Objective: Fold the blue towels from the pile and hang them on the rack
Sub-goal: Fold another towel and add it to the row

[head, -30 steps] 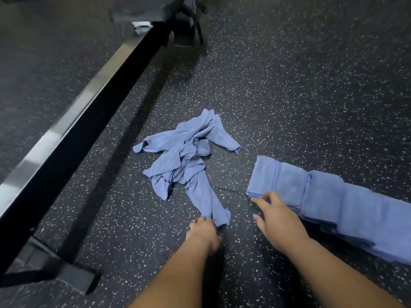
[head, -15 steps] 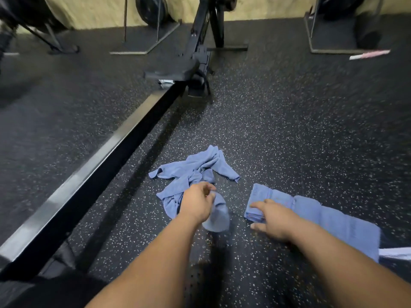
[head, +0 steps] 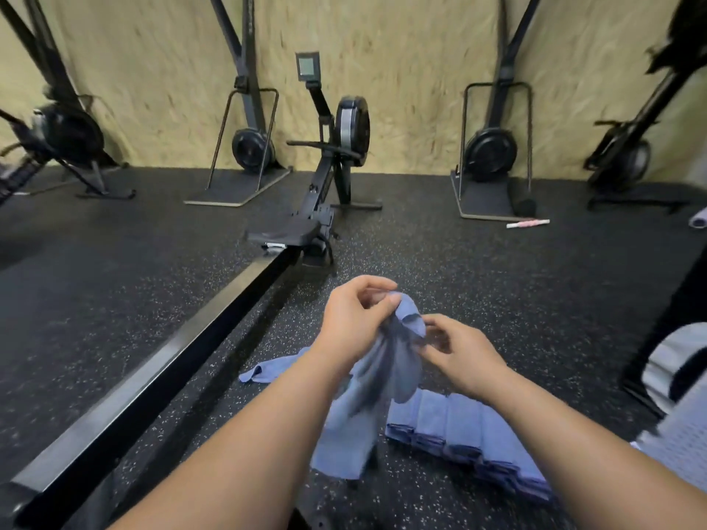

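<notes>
Left hand (head: 355,319) pinched the blue towel (head: 386,376) by its top edge, held above the floor, evidently to find corners for folding. Right hand (head: 463,353) curled beside it; grip indeterminate. Folded towels (head: 459,426) lay below.

No text, label, brand or number could be read anywhere. The small monitor (head: 308,66) on the rowing machine (head: 346,139) showed only a pale grey screen, too blurred and too small for any characters to be made out. The pink-and-white stick (head: 528,223) lying on the floor (head: 478,269) carried a striped pattern, and whether it bore lettering could not be told.
</notes>
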